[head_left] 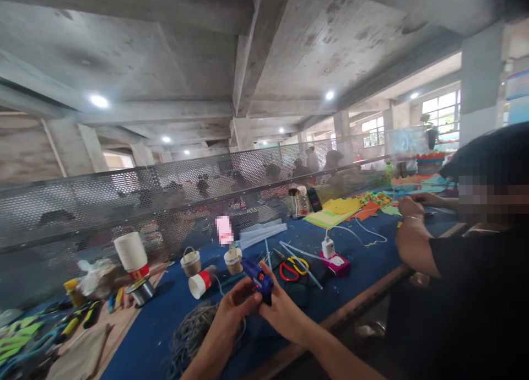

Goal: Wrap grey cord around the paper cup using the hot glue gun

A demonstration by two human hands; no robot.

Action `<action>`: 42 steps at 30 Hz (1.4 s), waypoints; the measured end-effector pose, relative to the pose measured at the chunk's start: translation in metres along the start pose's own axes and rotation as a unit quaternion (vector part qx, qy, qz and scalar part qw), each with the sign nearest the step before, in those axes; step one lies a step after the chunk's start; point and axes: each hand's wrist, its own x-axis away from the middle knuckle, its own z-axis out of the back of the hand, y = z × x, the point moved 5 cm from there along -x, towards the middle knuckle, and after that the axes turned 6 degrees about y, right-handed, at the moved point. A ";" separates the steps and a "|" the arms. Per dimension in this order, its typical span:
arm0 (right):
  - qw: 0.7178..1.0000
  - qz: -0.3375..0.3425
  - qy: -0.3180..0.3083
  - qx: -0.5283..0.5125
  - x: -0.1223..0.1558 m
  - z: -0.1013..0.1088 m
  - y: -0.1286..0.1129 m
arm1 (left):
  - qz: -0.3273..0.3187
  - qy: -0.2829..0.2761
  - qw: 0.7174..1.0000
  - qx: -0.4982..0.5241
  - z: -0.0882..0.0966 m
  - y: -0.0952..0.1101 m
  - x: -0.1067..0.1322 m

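A dark blue hot glue gun [257, 276] is held in front of me, its nozzle end pointing away over the table. My right hand [285, 309] is wrapped round it from the right. My left hand [235, 305] is closed at its left side, thumb and fingers against the gun; anything else inside those fingers is hidden. Just beyond the gun stands a small paper cup with a handle [233, 261]. A tangle of grey cord [190, 336] lies beside my left forearm. Scissors with red and yellow handles [294, 269] rest to the right of my hands.
On the blue tabletop [136, 341] are a tipped cup [200, 283], another handled cup [190, 262], glue sticks [301, 265] and a pink power socket [335, 263] with a white plug. Stacked cups [130, 251] and a wire spool [141, 292] stand left. A co-worker [450, 270] sits at right.
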 end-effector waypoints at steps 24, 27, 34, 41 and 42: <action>0.724 -0.111 0.084 0.675 -0.035 0.127 -0.003 | 0.014 0.094 0.991 0.091 0.007 -0.008 -0.017; 0.713 -0.107 0.087 0.688 -0.038 0.126 -0.001 | 0.021 0.114 0.989 0.088 0.013 -0.015 -0.022; 0.696 -0.073 0.146 0.699 -0.025 0.133 -0.013 | 0.053 0.127 0.977 0.163 0.013 -0.017 -0.020; 0.771 -0.013 0.194 0.607 0.011 0.141 -0.040 | 0.069 0.138 0.965 0.212 0.012 -0.021 -0.020; 0.795 -0.003 0.201 0.572 0.017 0.143 -0.042 | 0.070 0.138 0.965 0.213 0.012 -0.021 -0.020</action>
